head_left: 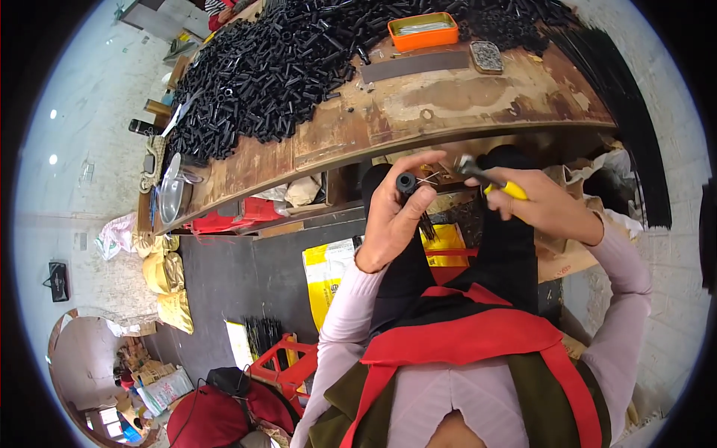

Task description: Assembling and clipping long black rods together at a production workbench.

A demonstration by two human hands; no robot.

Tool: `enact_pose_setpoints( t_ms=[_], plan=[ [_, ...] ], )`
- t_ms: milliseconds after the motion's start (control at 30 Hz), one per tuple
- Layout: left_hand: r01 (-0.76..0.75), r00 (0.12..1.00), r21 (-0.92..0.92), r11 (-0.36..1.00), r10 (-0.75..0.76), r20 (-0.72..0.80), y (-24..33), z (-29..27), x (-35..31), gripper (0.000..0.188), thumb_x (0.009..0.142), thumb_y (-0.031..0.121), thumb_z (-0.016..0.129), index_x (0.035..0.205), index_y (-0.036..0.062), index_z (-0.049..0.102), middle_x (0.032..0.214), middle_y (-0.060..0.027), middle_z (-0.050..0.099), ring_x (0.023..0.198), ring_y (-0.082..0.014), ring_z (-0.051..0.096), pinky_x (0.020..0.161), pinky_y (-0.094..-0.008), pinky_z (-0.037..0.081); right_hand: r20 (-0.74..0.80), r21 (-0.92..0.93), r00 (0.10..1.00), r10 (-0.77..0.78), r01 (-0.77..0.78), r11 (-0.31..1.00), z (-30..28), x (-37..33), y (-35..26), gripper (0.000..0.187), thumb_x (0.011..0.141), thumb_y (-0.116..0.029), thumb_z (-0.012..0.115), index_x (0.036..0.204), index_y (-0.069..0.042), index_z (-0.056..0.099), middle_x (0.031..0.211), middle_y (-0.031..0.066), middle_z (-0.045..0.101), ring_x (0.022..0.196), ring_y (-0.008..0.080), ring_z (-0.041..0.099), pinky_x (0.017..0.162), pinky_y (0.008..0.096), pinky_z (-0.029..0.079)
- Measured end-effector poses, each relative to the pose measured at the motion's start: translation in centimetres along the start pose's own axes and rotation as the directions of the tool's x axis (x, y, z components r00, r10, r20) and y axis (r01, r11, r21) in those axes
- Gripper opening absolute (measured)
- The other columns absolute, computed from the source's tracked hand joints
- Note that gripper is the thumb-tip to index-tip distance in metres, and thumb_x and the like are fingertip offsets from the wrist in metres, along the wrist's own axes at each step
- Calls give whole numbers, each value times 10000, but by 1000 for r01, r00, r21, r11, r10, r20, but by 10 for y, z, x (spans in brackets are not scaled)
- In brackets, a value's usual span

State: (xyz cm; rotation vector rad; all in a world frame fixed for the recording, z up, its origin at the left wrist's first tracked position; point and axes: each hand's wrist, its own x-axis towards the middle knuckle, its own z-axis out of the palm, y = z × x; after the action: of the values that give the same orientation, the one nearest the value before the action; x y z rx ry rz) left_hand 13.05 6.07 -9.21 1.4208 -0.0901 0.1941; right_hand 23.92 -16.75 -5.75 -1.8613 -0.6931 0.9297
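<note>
My left hand [396, 213] is closed round a small black tubular piece [405, 184] with a round hole in its end. Thin metal wires [428, 179] stick out beside the piece, near my thumb and forefinger. Below the hand hangs a bunch of thin dark strands [427, 227]; whether they join the black piece is hidden. My right hand [534, 203] grips pliers [511, 190] with black and yellow handles. Their metal head points toward the left hand and stays a little apart from the wires. Both hands are above my lap, in front of the table edge.
Black tubular pieces [250, 86] lie heaped on the wooden table [328, 138]. An orange box [423, 33] of thin metal pieces, a flat dark strip [414, 67] and a small tin [487, 57] sit farther right. Long black strands [635, 127] hang over the right end. A red stool [287, 362] stands lower left.
</note>
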Motion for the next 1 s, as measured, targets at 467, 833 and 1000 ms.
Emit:
enact_pose_setpoints(
  t_ms=[467,833,1000],
  plan=[
    [29,980,52,998,-38,193,17,-5,-23,252,959,195,597,1124,5,580,985,-33,612,877,-90,539,794,-240,438,77,-425,886,-457,443,789,31,-28,-15,361,925,-157,596,1251,-9,549,1038,154,620,965,309,609,836,380,469],
    [36,978,75,997,-50,202,14,-6,-22,284,953,229,623,1127,12,571,1002,-47,622,920,-109,561,845,-258,446,51,-344,890,-454,442,828,40,-21,-17,356,932,-151,594,1252,-5,536,1078,164,620,972,307,618,844,365,476],
    [26,992,104,994,-39,120,17,-4,-20,296,945,223,636,1145,8,597,1023,-47,634,919,-109,565,843,-256,448,-12,-641,845,-535,404,652,39,-25,-16,400,895,-143,654,1234,-5,495,934,151,637,785,293,663,690,350,507]
  ],
)
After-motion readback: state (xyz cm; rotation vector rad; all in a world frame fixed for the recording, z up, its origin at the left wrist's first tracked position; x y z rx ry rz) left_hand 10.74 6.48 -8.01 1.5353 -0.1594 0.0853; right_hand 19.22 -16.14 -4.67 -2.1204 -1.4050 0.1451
